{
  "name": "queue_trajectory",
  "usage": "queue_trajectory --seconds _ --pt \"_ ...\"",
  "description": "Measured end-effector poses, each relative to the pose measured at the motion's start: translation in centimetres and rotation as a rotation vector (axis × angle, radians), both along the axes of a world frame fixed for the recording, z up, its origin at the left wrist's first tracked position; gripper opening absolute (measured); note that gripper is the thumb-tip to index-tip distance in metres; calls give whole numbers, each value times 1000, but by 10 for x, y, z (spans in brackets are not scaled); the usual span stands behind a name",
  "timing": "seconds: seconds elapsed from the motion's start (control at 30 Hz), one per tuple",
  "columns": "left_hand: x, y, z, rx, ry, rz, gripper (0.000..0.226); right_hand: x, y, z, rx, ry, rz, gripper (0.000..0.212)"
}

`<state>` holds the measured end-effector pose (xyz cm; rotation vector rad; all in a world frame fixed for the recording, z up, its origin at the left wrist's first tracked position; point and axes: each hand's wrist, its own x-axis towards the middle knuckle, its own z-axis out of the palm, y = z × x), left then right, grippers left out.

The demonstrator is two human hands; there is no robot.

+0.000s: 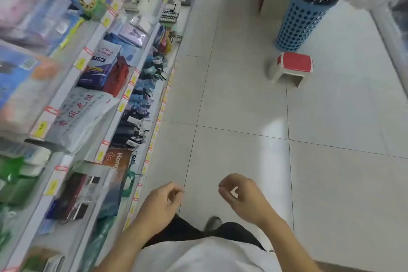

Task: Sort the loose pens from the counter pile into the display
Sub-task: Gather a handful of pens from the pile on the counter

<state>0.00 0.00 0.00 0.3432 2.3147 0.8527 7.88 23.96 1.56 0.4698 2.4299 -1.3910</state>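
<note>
1. The shelves (66, 86) run off the left edge; the packaged goods at far left are blurred and their print is unreadable.
2. The price tags (80, 63) are too small to read.
3. The blue basket (298, 22) holds dark sticks cut off at the top edge.
4. One shoe (213, 223) is half hidden behind the trousers.

Not much is legible here: a white and blue package (103, 55) on the shelf has "1706" on a dark strip, and the big white bag (81, 112) below it carries red Chinese characters, "风无阻" among them. A brown box (117, 158) further down shows "Hon", the rest cut off.
</note>
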Motion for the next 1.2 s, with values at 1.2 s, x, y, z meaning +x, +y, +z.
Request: queue_trajectory --seconds 1.2 --pt "-804 475 1 -92 22 -333 6 -757 441 -17 8 -52 -172 10"
